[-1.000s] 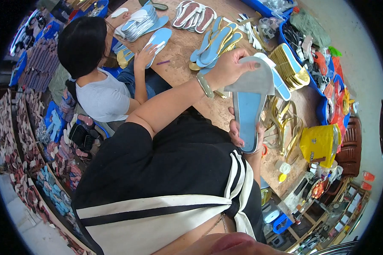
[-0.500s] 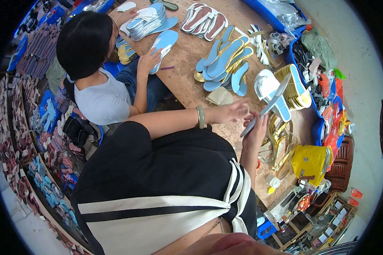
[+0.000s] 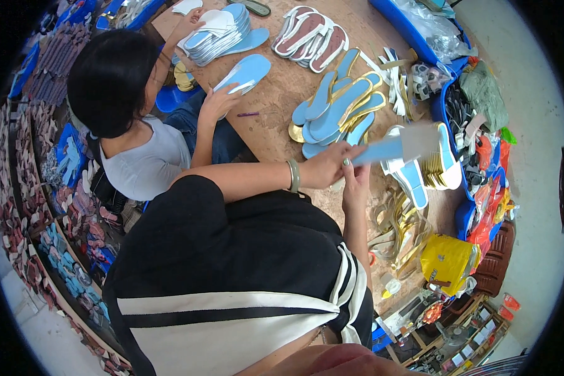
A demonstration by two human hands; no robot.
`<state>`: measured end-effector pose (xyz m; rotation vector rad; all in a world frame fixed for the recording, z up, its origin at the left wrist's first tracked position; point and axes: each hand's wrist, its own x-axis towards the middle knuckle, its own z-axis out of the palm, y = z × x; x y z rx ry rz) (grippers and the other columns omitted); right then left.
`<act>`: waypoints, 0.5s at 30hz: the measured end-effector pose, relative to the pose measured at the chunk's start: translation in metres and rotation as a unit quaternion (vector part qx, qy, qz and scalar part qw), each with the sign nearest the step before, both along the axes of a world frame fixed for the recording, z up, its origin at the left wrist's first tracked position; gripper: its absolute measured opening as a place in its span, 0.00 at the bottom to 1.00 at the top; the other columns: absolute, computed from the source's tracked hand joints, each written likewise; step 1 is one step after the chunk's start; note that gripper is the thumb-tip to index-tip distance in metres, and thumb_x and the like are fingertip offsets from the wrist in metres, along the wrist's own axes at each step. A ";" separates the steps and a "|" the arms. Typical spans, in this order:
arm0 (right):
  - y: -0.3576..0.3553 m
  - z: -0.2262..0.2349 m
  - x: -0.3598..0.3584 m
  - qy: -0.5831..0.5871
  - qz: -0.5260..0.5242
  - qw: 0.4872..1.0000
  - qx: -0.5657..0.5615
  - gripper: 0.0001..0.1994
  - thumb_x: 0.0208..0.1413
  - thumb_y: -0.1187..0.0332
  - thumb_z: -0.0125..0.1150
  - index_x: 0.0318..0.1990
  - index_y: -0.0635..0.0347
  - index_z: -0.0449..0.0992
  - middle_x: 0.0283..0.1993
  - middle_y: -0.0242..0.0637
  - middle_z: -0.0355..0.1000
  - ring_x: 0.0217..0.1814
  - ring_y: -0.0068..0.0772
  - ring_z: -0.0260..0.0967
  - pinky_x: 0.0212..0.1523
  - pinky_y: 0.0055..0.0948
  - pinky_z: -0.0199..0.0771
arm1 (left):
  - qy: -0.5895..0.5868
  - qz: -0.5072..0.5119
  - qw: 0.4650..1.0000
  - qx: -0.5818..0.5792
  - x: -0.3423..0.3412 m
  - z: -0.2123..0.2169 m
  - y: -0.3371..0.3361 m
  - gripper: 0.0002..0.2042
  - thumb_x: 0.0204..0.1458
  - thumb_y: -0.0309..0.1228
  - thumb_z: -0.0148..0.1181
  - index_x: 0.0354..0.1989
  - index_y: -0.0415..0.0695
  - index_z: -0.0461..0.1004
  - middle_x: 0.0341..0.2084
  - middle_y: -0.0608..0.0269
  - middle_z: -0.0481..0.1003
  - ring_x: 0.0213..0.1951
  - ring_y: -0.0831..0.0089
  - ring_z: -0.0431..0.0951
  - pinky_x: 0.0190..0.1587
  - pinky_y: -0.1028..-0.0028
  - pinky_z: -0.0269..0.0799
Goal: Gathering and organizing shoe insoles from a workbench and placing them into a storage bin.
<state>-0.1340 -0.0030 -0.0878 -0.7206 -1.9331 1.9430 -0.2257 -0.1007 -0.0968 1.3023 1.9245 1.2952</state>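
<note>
A blue shoe insole (image 3: pixel 385 150) with a pale, motion-blurred toe part is held up over the table, pointing right. My left hand (image 3: pixel 332 164), with a bangle at the wrist, closes its fingers on the near end of the insole. Just below it, my right hand (image 3: pixel 356 182) grips the same end, thumb up along it. Behind the insole, white-topped insoles (image 3: pixel 412 178) lie partly covered. A stack of gold-edged insoles (image 3: pixel 443 156) stands to the right, and a heap of blue, gold-edged insoles (image 3: pixel 338 109) spreads beyond my hands.
A co-worker (image 3: pixel 141 125) sits at the left, one hand on a blue-and-white insole (image 3: pixel 249 72), beside a white insole pile (image 3: pixel 213 37). Gold strips (image 3: pixel 398 225) and a yellow bag (image 3: pixel 448 260) lie at the right. Blue bins (image 3: pixel 442 106) line the far right edge.
My left hand, apart with loose fingers before, has come onto the insole's near end. The insole has swung from edge-on to show its blue face, pointing right.
</note>
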 end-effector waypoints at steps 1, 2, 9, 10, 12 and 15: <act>0.008 -0.012 -0.002 0.002 -0.024 0.998 -0.058 0.30 0.57 0.71 0.51 0.65 0.64 0.47 0.59 0.45 0.60 0.61 0.35 0.57 0.57 0.34 0.60 | 0.027 -0.012 0.999 0.027 0.000 0.000 0.004 0.36 0.46 0.27 0.57 0.65 0.47 0.47 0.53 0.50 0.60 0.56 0.60 0.62 0.59 0.65 0.56; 0.017 -0.020 -0.006 0.004 -0.047 0.992 -0.116 0.30 0.57 0.71 0.51 0.65 0.63 0.47 0.59 0.45 0.60 0.61 0.36 0.57 0.57 0.35 0.61 | 0.025 -0.013 0.999 0.027 -0.010 -0.009 0.009 0.36 0.46 0.27 0.57 0.65 0.47 0.47 0.53 0.50 0.60 0.56 0.60 0.62 0.59 0.65 0.56; 0.041 -0.011 0.007 0.023 -0.167 0.957 -0.236 0.24 0.55 0.75 0.45 0.60 0.62 0.52 0.56 0.51 0.62 0.49 0.45 0.69 0.48 0.41 0.71 | 0.061 0.300 0.949 -0.068 -0.204 -0.108 0.029 0.25 0.45 0.33 0.59 0.53 0.40 0.63 0.50 0.48 0.66 0.54 0.55 0.65 0.57 0.64 0.59; 0.044 -0.014 0.018 0.006 -0.165 0.962 -0.218 0.24 0.54 0.75 0.47 0.59 0.63 0.54 0.55 0.50 0.63 0.50 0.43 0.68 0.50 0.44 0.70 | 0.122 0.361 0.919 -0.102 -0.227 -0.114 0.035 0.27 0.46 0.33 0.59 0.55 0.39 0.61 0.52 0.47 0.64 0.55 0.54 0.63 0.58 0.63 0.58; 0.037 -0.011 0.030 -0.010 -0.181 0.963 -0.200 0.25 0.52 0.76 0.50 0.58 0.63 0.55 0.53 0.47 0.64 0.48 0.40 0.68 0.49 0.41 0.71 | 0.196 0.442 0.858 -0.172 -0.267 -0.125 0.035 0.30 0.46 0.34 0.59 0.58 0.39 0.57 0.56 0.47 0.59 0.59 0.54 0.58 0.59 0.59 0.54; 0.040 -0.009 0.041 -0.032 -0.204 0.964 -0.168 0.26 0.48 0.77 0.55 0.56 0.63 0.57 0.48 0.42 0.65 0.45 0.34 0.67 0.46 0.35 0.71 | 0.195 0.463 0.830 -0.244 -0.306 -0.157 0.038 0.33 0.46 0.37 0.59 0.60 0.41 0.54 0.59 0.48 0.56 0.62 0.54 0.54 0.61 0.55 0.50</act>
